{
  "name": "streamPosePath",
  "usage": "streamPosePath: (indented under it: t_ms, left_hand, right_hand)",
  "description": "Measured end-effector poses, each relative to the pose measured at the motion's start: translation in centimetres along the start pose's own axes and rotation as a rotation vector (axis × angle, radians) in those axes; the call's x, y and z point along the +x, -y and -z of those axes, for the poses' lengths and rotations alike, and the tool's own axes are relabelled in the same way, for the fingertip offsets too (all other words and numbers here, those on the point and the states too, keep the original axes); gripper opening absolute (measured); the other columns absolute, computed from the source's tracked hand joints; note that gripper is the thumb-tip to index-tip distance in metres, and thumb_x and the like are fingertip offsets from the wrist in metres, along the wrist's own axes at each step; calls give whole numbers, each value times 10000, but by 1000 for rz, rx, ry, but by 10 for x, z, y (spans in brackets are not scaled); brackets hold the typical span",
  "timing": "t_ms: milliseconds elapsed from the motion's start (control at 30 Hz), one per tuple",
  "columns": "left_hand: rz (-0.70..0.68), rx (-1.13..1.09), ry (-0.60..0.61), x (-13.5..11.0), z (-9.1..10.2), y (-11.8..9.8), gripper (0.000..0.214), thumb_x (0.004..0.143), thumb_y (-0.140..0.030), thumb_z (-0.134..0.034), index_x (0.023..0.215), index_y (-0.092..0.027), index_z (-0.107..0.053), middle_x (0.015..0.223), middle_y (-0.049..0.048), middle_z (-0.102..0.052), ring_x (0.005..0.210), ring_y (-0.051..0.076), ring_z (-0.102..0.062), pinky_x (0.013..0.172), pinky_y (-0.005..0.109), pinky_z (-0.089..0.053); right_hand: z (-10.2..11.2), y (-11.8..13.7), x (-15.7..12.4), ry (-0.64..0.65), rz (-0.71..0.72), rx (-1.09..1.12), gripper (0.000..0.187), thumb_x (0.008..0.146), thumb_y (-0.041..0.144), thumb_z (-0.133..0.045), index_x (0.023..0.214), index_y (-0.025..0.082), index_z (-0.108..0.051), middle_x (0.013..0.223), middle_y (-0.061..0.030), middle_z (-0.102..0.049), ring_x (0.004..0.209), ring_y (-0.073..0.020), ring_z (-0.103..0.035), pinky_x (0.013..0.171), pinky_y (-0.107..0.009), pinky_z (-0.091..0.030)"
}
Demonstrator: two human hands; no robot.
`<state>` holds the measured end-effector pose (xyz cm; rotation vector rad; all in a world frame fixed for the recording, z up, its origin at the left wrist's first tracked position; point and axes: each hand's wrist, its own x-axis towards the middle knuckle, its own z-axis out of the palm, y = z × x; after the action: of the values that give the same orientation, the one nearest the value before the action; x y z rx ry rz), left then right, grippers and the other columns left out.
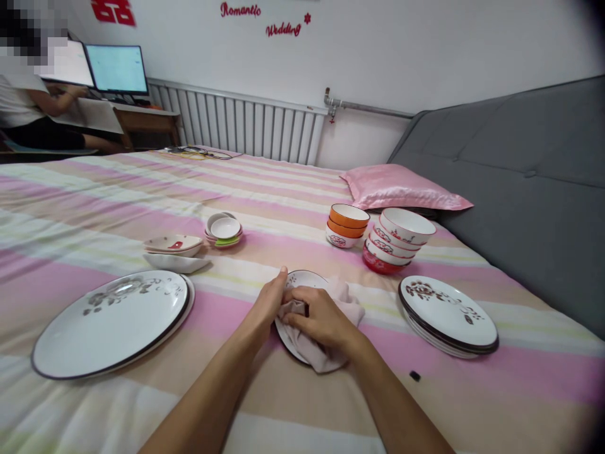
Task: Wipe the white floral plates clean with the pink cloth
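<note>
Left hand: straight-fingered at the plate's left rim; from here I can't tell whether it grips.
Right hand: half curled, holding the cloth bunched against the plate.
Plate: on the bed between the hands, far edge peeking out.
Left gap: bedding shows between the plate and the big plates.
Right gap: a wider strip reaches the stacked plates.
Far side: bowls stand beyond, apart from the plate.
</note>
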<state>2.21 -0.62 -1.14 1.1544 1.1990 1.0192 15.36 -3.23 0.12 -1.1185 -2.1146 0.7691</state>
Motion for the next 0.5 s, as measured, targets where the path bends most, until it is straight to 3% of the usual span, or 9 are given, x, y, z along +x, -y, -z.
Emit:
streamPosePath:
  t_ms: [300, 500]
  left_hand:
    - [-189, 55, 118, -3, -5, -7, 586, 858, -599, -298, 940, -135, -647, 959, 91, -677, 987, 241, -574, 863, 339, -421]
    - [-338, 274, 67, -10, -5, -11, 551, 885, -556, -262, 883, -154, -638, 938, 74, -678, 909, 230, -581, 782, 316, -435]
  right_hand:
    - [0, -4, 5, -404, 86, 13, 158, 756, 108, -574, 855, 211, -642, 899, -20, -646, 881, -162, -581, 787, -275, -432]
    - [2, -10, 4, -565, 2, -89, 119, 808, 182, -542, 899, 213, -611, 929, -29, -634, 898, -166, -578, 801, -275, -427]
